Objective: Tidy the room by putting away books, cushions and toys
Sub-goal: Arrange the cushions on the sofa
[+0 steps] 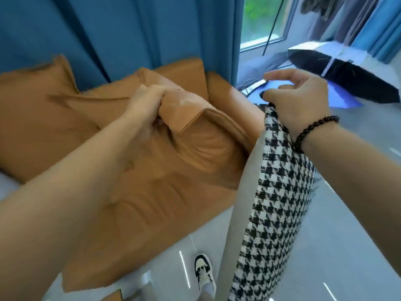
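Note:
My left hand [144,109] grips a corner of a tan cushion [195,135] and holds it above the tan sofa [43,127]. My right hand [297,98] pinches the top corner of a black-and-white houndstooth cushion [277,203], which hangs down in front of the sofa's right end. The houndstooth cushion has a plain grey side facing left. A dark bead bracelet sits on my right wrist. Other tan cushions lean against the sofa back at the left and centre.
Blue curtains [130,29] hang behind the sofa. A window [264,20] is at the upper right, with a black and blue folded reflector [347,81] on the floor below it. The floor [347,235] is glossy grey tile. My shoe [204,270] shows at the bottom.

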`<state>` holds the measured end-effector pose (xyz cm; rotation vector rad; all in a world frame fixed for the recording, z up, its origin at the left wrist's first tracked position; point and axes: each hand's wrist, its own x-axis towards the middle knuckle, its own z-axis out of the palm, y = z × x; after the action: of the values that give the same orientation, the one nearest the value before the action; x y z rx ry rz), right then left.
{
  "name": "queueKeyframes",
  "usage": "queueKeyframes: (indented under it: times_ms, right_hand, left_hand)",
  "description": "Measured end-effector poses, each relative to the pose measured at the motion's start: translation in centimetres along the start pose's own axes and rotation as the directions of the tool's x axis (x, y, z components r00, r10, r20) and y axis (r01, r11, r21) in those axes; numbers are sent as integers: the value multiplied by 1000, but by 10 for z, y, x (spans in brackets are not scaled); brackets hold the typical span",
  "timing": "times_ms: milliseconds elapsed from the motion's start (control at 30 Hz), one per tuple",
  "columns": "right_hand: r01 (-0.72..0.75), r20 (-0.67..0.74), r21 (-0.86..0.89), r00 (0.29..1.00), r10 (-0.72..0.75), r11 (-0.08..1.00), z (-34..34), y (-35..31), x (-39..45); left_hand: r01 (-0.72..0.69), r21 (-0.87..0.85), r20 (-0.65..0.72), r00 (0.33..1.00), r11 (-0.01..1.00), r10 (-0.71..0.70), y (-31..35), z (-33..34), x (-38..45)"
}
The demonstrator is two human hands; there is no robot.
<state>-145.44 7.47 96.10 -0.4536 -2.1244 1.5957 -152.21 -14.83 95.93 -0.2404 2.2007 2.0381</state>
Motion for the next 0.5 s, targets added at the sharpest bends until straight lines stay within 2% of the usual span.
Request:
queueKeyframes:
  times_ms: [67,133,200,400,467,500]
  right_hand:
    - [25,36,-25,999,-24,999,13,-8,11]
    - [46,69,-48,997,-42,998,29,-16,22]
    - [59,102,-47,993,-54,997,46,-18,33]
    - [100,184,-80,979,-83,992,129,-15,67]
    - [89,247,-92,967,-64,992,161,-10,76]
    - [81,277,-107,960,-48,991,173,-6,80]
  left_hand:
    - [-47,206,20,999,977,44,8,-20,17]
    - [-97,408,62,995,908,78,13,-40,39]
    - [-137,539,118,989,831,86,16,-60,62]
    - [-303,718,277,950,626,142,12,-122,128]
    - [-346,787,311,937,511,157,6,-139,150]
    - [-363,832,330,932,420,151,0,-144,158]
